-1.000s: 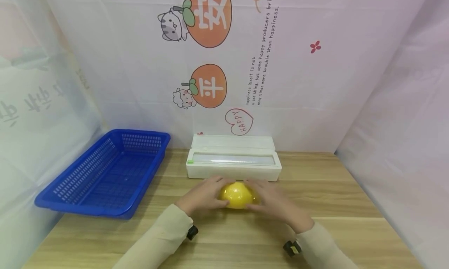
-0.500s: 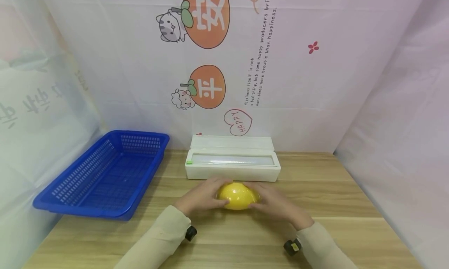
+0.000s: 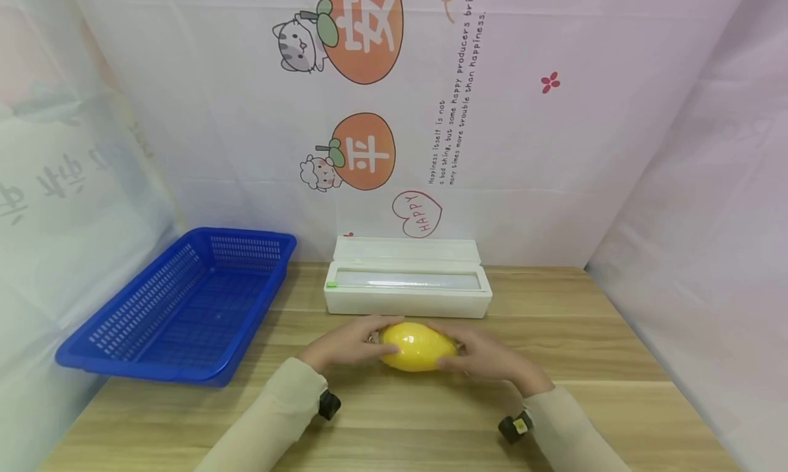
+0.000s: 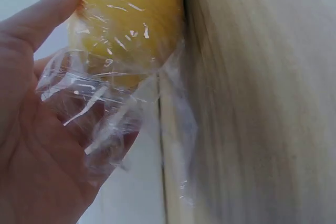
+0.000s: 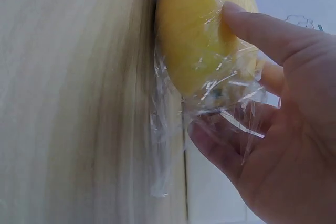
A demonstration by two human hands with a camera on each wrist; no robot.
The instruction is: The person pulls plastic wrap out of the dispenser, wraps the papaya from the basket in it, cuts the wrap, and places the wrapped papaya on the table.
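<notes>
Wrapping step, by the look of it: yellow fruit (image 3: 418, 346), lemon- or mango-shaped, already inside clear cling film (image 4: 105, 103), loose film ends bunched at both tips.

To do it well:
- Keep fruit pinned on the counter (image 3: 591, 349); no lifting while film is slack.
- Smooth from the middle outward, then press the loose ends flat against the skin so film sticks to film.
- Light, even pressure from both sides; too hard and fruit rolls toward the white film dispenser box (image 3: 408, 286).
- Check the underside seam; not visible in any view.

Position:
- Fruit resting on counter, centre, just in front of dispenser box, apart from it.
- Between both hands, touched by each.
- Left hand (image 3: 351, 345) cupping left end, thumb on top, crumpled film lying across palm and fingers (image 4: 37, 19).
- Right hand (image 3: 486, 354) cupping right end, thumb pressed on wrapped skin, fingers (image 5: 220, 150) curled under film tail.
- Blue basket (image 3: 185, 304) well apart, to the left.
</notes>
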